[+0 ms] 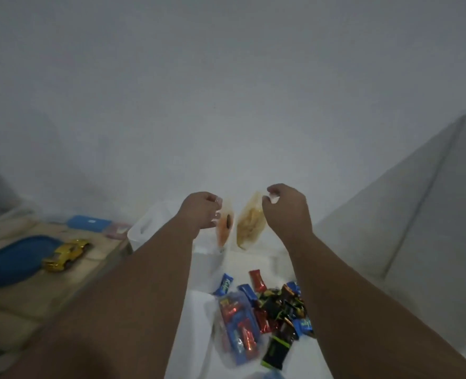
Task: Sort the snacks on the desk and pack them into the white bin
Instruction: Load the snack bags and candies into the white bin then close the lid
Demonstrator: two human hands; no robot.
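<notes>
My left hand (200, 212) pinches the top of a clear bag with orange snacks (224, 228), which hangs down. My right hand (287, 207) pinches the top of a clear bag with yellow snacks (249, 224), hanging beside the first. Both bags hang over the white bin (144, 228), whose rim and handle slot show to the left of my left wrist. On the white desk (199, 324) below lies a pile of small wrapped candies (278, 302) in blue, red and black wrappers. A clear bag of wrapped candies (237, 326) lies next to the pile.
To the left, a lower wooden surface (15, 302) carries a blue oval lid (13, 261), a yellow toy car (66, 254) and a blue flat box (89, 222). A white wall rises behind. A grey-white slanted panel (431, 214) stands at the right.
</notes>
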